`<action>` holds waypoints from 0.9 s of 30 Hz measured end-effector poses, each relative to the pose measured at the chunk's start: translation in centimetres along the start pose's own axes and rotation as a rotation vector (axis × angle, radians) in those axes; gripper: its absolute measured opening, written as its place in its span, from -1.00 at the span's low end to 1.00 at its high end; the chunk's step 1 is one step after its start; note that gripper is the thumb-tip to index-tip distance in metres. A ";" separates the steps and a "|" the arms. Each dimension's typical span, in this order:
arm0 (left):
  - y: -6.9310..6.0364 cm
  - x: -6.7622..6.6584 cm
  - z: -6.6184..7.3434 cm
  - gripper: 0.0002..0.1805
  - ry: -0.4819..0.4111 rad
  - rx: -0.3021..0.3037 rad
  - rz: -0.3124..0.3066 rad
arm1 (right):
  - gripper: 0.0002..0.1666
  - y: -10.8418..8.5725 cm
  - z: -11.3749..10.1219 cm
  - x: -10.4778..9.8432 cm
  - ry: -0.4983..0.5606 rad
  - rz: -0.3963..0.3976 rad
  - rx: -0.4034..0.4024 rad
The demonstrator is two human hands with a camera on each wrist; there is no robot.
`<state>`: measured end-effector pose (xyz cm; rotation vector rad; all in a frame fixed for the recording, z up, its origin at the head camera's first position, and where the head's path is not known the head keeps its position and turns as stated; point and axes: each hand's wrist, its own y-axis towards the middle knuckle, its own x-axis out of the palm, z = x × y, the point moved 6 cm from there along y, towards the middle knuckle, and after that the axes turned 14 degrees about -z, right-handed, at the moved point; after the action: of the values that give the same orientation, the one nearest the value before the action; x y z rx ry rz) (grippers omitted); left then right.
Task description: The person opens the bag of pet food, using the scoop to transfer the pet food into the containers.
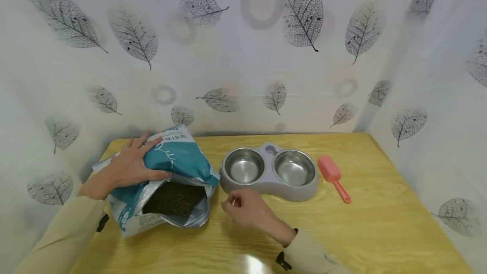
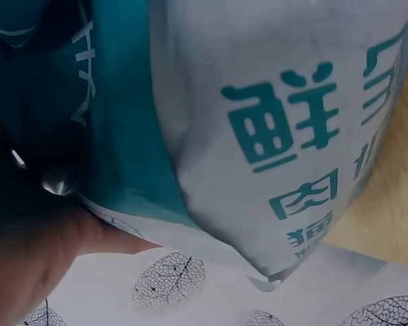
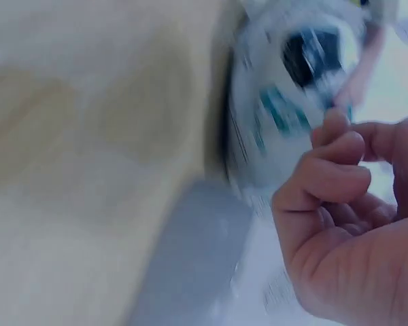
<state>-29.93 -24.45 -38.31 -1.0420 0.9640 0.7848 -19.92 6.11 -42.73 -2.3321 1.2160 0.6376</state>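
A teal and white pet food bag [image 1: 179, 153] lies at the table's left, its mouth gaping toward me with dark brown kibble [image 1: 176, 200] inside. My left hand [image 1: 131, 164] rests on top of it with fingers spread and thumb near the upper edge of the mouth. In the left wrist view the bag's printed side [image 2: 211, 102] hides much of that hand. Between the bag and a grey double bowl [image 1: 268, 189], my right hand [image 1: 249, 208] hovers over the table, fingers loosely curled and holding nothing. The right wrist view shows those curled fingers [image 3: 326, 176] close to the thumb.
Two steel bowls sit in the grey stand behind my right hand. A pink scoop [image 1: 331, 170] lies to the right of the stand, handle toward me. Leaf-patterned curtains [image 1: 236, 62] enclose the yellow wooden table [image 1: 373, 223] at the back and sides.
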 end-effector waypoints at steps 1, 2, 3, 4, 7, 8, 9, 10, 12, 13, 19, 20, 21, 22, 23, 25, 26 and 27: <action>0.0 0.0 0.0 0.31 0.000 0.003 -0.003 | -0.73 -0.7 0.3 -1.1 -0.022 0.007 0.010; 0.1 0.1 0.1 0.30 0.001 0.004 -0.007 | -0.74 -1.4 0.7 -2.3 -0.047 0.026 0.035; 0.2 0.1 0.1 0.29 0.002 0.003 -0.013 | -0.75 -2.3 1.2 -3.6 -0.064 0.045 0.069; 0.2 0.2 0.2 0.28 0.006 0.002 -0.021 | -0.77 -3.1 1.8 -5.0 -0.087 0.077 0.096; 0.4 0.5 0.4 0.24 0.021 -0.003 -0.040 | -0.80 -6.0 4.2 -9.4 -0.180 0.213 0.194; 0.5 0.7 0.5 0.24 0.020 -0.005 -0.046 | -0.80 -7.0 5.1 -10.8 -0.215 0.259 0.221; 0.5 0.8 0.5 0.23 0.022 -0.007 -0.051 | -0.79 -7.9 6.1 -12.2 -0.260 0.301 0.236; 0.5 1.0 0.5 0.23 0.024 -0.010 -0.053 | -0.79 -8.9 7.1 -13.5 -0.318 0.347 0.246; 0.5 1.1 0.6 0.22 0.027 -0.013 -0.054 | -0.78 -10.5 9.3 -15.5 -0.404 0.386 0.295; 0.5 1.2 0.6 0.22 0.027 -0.014 -0.055 | -0.76 -11.2 10.5 -16.3 -0.441 0.390 0.315; 0.5 1.1 0.8 0.20 0.035 -0.013 -0.061 | -0.50 -12.9 16.1 -18.0 -0.547 0.246 0.447; 0.5 1.1 0.8 0.20 0.035 -0.012 -0.061 | -0.49 -12.9 16.7 -18.0 -0.550 0.224 0.458; 0.5 1.0 0.9 0.20 0.035 -0.012 -0.060 | -0.51 -12.9 17.2 -18.0 -0.545 0.203 0.466; 0.5 1.0 0.9 0.20 0.035 -0.011 -0.060 | -0.55 -12.9 17.6 -17.9 -0.539 0.185 0.471; 0.4 1.0 0.9 0.20 0.034 -0.009 -0.059 | -0.60 -12.9 18.0 -17.9 -0.531 0.174 0.472; 0.4 0.9 1.0 0.20 0.034 -0.005 -0.058 | -0.72 -12.9 18.5 -17.7 -0.514 0.160 0.464; 0.4 0.9 1.0 0.20 0.035 -0.003 -0.059 | -0.79 -12.9 18.6 -17.7 -0.507 0.160 0.451; 0.4 0.8 1.0 0.20 0.036 -0.002 -0.060 | -0.84 -12.9 18.7 -17.7 -0.509 0.165 0.430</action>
<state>-29.70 -23.31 -39.03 -1.0852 0.9588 0.7195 -21.79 34.69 -45.42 -1.6014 1.1646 0.8608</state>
